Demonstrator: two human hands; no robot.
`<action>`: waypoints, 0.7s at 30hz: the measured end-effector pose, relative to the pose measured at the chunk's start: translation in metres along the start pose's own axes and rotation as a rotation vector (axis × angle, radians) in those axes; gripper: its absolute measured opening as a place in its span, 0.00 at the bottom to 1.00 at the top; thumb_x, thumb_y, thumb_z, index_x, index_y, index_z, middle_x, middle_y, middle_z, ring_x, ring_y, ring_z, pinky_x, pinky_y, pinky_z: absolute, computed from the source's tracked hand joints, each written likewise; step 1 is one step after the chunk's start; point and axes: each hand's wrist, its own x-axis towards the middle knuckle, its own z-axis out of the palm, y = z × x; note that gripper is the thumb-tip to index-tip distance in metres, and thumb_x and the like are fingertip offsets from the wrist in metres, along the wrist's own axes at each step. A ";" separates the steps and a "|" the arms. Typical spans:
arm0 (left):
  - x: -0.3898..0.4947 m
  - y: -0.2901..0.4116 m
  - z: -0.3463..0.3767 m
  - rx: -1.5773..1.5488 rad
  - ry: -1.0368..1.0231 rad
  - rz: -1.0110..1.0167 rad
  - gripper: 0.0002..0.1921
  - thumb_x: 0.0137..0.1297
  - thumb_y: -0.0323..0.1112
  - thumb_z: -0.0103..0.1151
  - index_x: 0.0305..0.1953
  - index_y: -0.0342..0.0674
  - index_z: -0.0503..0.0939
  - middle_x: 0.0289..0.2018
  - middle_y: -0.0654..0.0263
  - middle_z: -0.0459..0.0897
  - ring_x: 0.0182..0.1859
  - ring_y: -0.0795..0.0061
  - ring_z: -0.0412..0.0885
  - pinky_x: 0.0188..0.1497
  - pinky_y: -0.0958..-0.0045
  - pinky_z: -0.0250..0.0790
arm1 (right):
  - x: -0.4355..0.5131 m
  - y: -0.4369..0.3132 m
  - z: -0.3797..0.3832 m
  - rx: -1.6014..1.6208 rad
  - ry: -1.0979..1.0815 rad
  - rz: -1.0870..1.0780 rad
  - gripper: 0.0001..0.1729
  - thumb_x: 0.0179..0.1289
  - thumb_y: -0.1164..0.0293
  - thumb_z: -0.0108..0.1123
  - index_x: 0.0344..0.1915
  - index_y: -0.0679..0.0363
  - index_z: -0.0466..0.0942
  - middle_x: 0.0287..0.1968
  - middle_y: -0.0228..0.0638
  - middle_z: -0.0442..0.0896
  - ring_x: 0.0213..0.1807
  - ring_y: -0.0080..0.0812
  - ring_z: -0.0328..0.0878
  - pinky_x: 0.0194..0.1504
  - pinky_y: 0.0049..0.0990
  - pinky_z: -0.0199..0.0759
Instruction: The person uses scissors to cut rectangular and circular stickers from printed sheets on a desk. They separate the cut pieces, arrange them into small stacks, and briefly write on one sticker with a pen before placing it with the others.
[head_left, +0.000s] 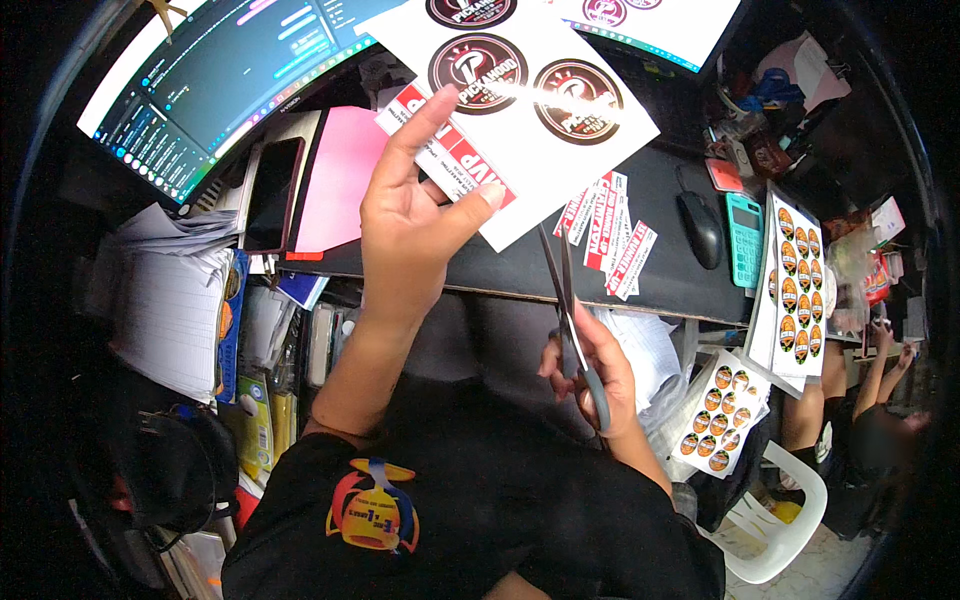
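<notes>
My left hand (420, 195) holds a white printed sheet (555, 169) up over the black desk, its thumb on the near edge. Round dark maroon logo prints (478, 73) and a strip of red and white labels (450, 154) are on the sheet. In my right hand (592, 367) is a pair of scissors (568, 315) with dark grey handles. Their blades point up towards the sheet's lower corner and stand slightly apart. Several cut red and white paper strips (611, 232) lie on the desk, right of the blades.
A black mouse (700, 229), a teal calculator (744, 240) and sheets of oval orange stickers (799, 285) are at the right. A pink folder (337, 180), a phone (276, 195) and a monitor (240, 82) are at the left. Beyond a white plastic chair (780, 525), another person (874, 442) sits.
</notes>
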 end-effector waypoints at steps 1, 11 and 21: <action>-0.001 0.002 0.002 0.012 -0.030 -0.035 0.31 0.56 0.13 0.57 0.63 0.28 0.65 0.57 0.51 0.72 0.58 0.69 0.75 0.60 0.67 0.71 | 0.004 -0.005 0.000 0.010 -0.016 0.011 0.51 0.54 0.72 0.66 0.74 0.62 0.48 0.43 0.38 0.74 0.36 0.23 0.71 0.38 0.18 0.63; 0.002 0.014 -0.003 0.036 -0.300 -0.105 0.36 0.53 0.12 0.58 0.65 0.31 0.63 0.58 0.54 0.72 0.58 0.71 0.75 0.59 0.71 0.72 | 0.012 -0.029 0.010 -0.010 -0.087 0.036 0.47 0.57 0.78 0.60 0.74 0.64 0.47 0.39 0.34 0.71 0.35 0.21 0.67 0.38 0.18 0.62; 0.007 0.019 -0.003 0.070 -0.349 -0.068 0.38 0.51 0.12 0.59 0.67 0.31 0.61 0.61 0.54 0.69 0.59 0.71 0.74 0.59 0.71 0.72 | 0.008 -0.034 0.019 -0.005 -0.002 0.060 0.46 0.56 0.77 0.60 0.73 0.64 0.49 0.40 0.33 0.71 0.36 0.21 0.67 0.37 0.19 0.61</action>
